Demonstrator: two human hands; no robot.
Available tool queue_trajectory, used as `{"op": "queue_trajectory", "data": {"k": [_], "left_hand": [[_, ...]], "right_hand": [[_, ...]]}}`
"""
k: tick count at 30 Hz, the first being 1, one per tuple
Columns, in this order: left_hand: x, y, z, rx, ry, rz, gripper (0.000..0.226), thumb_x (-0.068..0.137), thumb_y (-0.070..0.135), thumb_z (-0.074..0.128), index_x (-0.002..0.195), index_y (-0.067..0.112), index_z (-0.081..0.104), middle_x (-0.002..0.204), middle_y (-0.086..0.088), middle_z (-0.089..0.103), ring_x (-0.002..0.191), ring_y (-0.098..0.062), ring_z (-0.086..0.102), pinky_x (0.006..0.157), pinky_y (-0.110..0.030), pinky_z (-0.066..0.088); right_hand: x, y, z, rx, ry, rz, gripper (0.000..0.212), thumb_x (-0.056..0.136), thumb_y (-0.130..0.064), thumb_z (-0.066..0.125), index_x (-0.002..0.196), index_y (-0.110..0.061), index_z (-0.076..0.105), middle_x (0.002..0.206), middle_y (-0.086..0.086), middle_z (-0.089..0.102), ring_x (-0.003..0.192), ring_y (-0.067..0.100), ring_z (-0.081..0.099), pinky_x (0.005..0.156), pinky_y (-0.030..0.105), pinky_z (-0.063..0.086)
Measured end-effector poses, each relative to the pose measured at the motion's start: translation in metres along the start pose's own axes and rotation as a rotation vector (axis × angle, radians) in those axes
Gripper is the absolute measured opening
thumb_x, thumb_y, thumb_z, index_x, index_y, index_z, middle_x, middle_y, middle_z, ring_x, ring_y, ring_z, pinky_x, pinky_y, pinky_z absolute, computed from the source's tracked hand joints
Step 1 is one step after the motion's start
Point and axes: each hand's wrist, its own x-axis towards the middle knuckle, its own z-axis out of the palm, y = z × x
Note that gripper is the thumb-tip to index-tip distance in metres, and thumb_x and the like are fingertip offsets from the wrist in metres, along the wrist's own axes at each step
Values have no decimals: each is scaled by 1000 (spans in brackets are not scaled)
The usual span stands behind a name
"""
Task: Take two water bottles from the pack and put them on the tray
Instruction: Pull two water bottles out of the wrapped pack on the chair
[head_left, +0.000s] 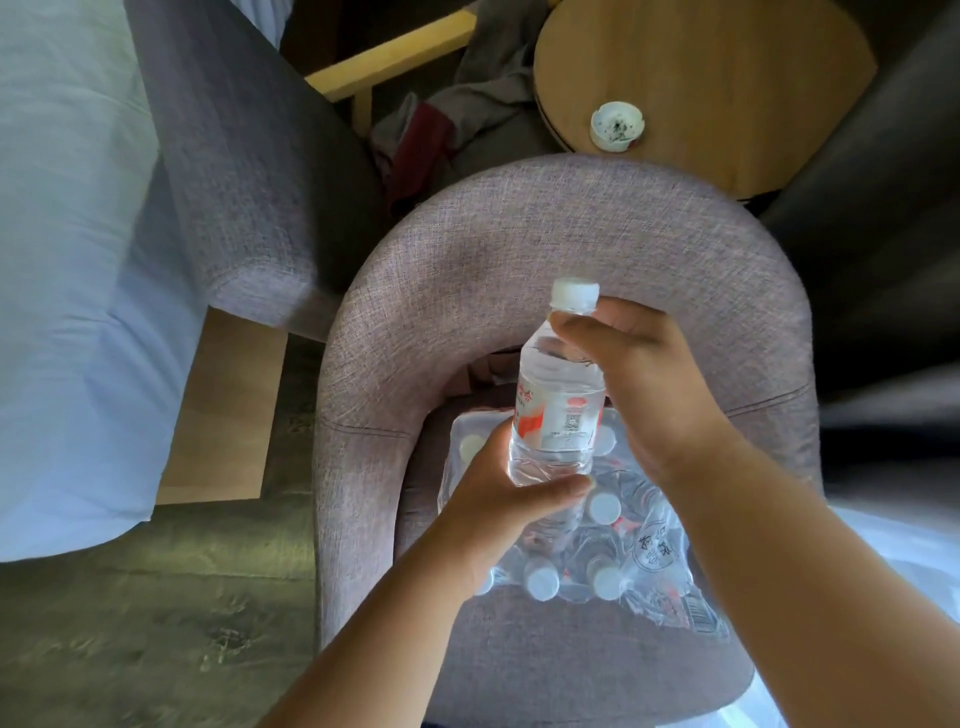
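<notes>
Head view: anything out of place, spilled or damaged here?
No spill or damage shows. Both hands, left hand and right hand, hold one capped water bottle above the torn-open pack on the armchair. Oddities: no tray in view, and clothes heaped behind the chair.

Chair back (519, 234): curved wall wrapping the seat from 9 through 12 to 3 o'clock — no way through at seat level, only over its top.
Pack (582, 545): fills the middle of the seat; capped tops stand in the way.
Held bottle (558, 405): upright above the pack's 12 o'clock end — both hands crowd that spot.
Seat front (545, 670): bare cushion at 6 o'clock, open.
Round table (701, 78): at 1 o'clock beyond the chair back, mostly bare, an ashtray (618, 126) near its near edge.
</notes>
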Motion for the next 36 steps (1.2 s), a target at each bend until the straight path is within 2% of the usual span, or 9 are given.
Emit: {"op": "queue_trajectory", "data": {"k": [4,8,15,18,23,27,30,32,36], "left_hand": [[-2,-7,3,-26,13,-21,72,70,36,86,136,40,57,127,11,76,118,-2,70,97,-26,50],[-5,-11,6,-36,19,-46,67,70,43,84,133,41,59,126,14,76,117,2,69,94,-21,48],[-1,-15,8,-5,-15,-54,59,80,34,80,134,41,58,125,14,77,118,-2,70,103,-31,50],[0,-17,8,-15,-8,-60,59,79,34,80,133,41,59,125,14,77,117,-1,70,102,-30,49],[1,-17,7,-26,-18,-53,60,80,31,80,135,37,59,125,11,78,118,-4,70,101,-30,49],[-2,-17,5,-10,-33,-69,57,80,32,80,133,41,60,126,13,77,117,-1,70,100,-30,48],[-4,-16,4,-13,-23,-74,62,75,39,83,132,43,61,128,14,76,120,-2,68,107,-35,46],[-4,-16,4,-26,-11,-73,65,71,40,84,132,43,62,127,13,76,119,-2,68,109,-36,45],[-4,-15,6,-30,-5,-74,76,66,45,85,137,40,59,128,14,76,119,-1,68,108,-35,44]], "right_hand": [[-20,4,-8,-205,92,-127,12,101,-28,63,106,-31,74,107,-10,74,103,-4,66,89,14,49],[-58,37,-24,-571,278,-215,10,97,-14,66,98,-17,75,99,-2,73,94,15,69,77,26,54],[-78,101,-19,-1274,-108,-30,36,96,-42,59,131,-31,56,109,-6,71,113,22,61,86,34,51],[-66,110,-7,-1409,-91,-53,41,93,-32,64,134,-29,56,107,-2,75,113,26,62,87,38,50],[-60,115,-15,-1352,-55,-237,30,46,-16,93,67,-19,72,50,0,64,44,25,62,44,29,45],[-77,106,-39,-1120,-91,-285,40,58,-22,95,96,-26,83,66,-8,73,58,19,69,46,24,51],[-85,85,-60,-970,-62,-251,45,65,-24,95,108,-31,83,80,-13,75,59,-8,58,57,7,47],[-90,62,-73,-857,11,-197,39,71,-27,93,107,-38,81,77,-19,68,59,-8,60,59,-1,42],[-79,11,-84,-676,136,-208,12,80,-40,82,77,-36,71,73,-14,69,66,6,62,54,14,44]]}}
